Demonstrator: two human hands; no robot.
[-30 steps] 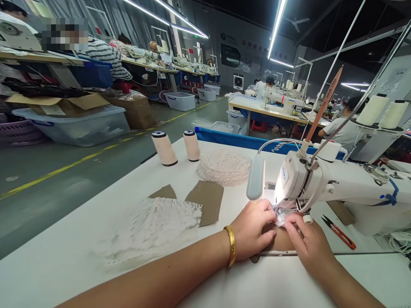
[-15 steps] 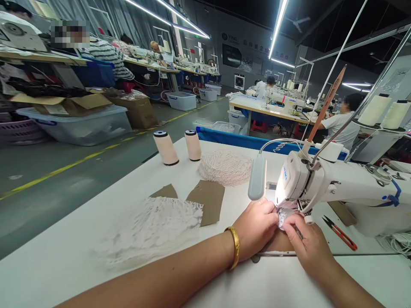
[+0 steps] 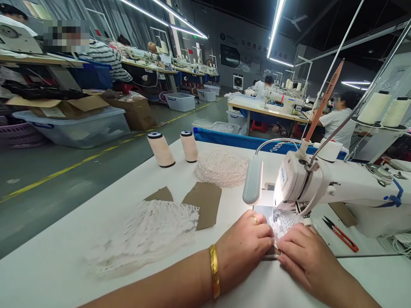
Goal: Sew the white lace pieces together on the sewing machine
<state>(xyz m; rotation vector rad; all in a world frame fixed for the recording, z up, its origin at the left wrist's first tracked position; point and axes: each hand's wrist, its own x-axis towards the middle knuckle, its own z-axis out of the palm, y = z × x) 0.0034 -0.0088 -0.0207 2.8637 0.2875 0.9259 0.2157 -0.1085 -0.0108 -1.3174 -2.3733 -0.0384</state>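
Note:
White lace fabric (image 3: 284, 222) lies under the needle area of a white sewing machine (image 3: 298, 179). My left hand (image 3: 244, 244), with a ring and a gold bangle at the wrist, is closed on the lace's left edge, its fingertips pinched. On the other side my right hand (image 3: 306, 252) grips the near right edge, its fingers bent and pressed together. The two hands almost meet in front of the machine. A small grey lamp (image 3: 252, 179) lights the lace from the left. Part of the lace is hidden by my fingers and the machine head.
Left on the table lie a lace pile (image 3: 154, 235), brown card pieces (image 3: 204, 203) and a second lace bundle (image 3: 221, 168). Two thread cones (image 3: 161, 149) stand behind. Orange-handled thread snips (image 3: 340, 234) lie right of the machine. Several people work at machines beyond.
Both hands have moved toward me, away from the needle. More of the lace now shows, spread out between them and the machine. The view has shifted slightly.

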